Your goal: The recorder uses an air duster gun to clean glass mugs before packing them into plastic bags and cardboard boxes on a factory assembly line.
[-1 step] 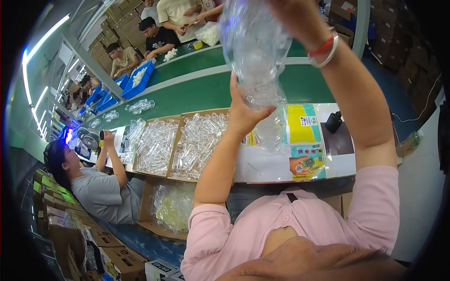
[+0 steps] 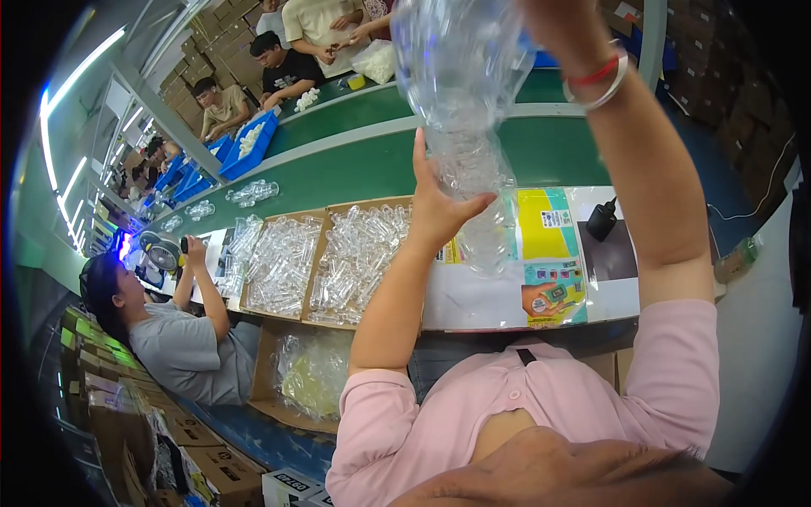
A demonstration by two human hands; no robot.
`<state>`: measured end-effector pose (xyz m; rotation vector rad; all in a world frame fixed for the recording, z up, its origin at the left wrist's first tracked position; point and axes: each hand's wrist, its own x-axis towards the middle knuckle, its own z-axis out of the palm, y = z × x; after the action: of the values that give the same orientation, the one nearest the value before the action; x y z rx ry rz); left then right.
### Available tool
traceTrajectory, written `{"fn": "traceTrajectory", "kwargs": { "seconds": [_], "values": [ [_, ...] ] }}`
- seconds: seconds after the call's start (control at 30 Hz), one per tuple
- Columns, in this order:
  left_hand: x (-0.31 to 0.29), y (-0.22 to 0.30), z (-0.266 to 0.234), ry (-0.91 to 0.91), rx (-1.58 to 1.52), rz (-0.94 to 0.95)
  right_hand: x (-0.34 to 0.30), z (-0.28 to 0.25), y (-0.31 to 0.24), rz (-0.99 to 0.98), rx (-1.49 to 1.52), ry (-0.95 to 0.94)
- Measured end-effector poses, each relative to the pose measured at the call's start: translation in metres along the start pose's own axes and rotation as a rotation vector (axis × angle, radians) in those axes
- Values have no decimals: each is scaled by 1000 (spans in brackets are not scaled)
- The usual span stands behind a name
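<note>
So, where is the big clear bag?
The clear bag is top centre in the head view, narrow part at the left hand, wide part beside the right hand.

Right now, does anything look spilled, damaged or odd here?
Nothing stands out. The left hand and blurred right hand are at a clear plastic bag; clear parts lie jumbled in cardboard boxes, but I see no damage or spill.

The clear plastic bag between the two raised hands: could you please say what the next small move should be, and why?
I would probably close the left hand further around the narrow part of the clear plastic bag: its thumb and index finger are spread, other fingers hidden, while the right hand is blurred by the bag's top, so its grip cannot be judged.
</note>
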<state>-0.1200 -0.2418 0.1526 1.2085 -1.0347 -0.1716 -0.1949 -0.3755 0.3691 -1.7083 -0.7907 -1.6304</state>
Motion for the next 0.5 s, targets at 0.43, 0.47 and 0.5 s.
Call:
{"fn": "traceTrajectory", "kwargs": {
  "seconds": [0.43,0.47,0.5],
  "values": [
    [32,36,-14,-59,93,157,-188,-99,25,415,-396,-224],
    [40,45,-8,-99,73,86,-216,-101,22,496,-360,-219],
    [47,46,-6,-138,57,14,-241,-102,18,578,-317,-210]
  ]
}}
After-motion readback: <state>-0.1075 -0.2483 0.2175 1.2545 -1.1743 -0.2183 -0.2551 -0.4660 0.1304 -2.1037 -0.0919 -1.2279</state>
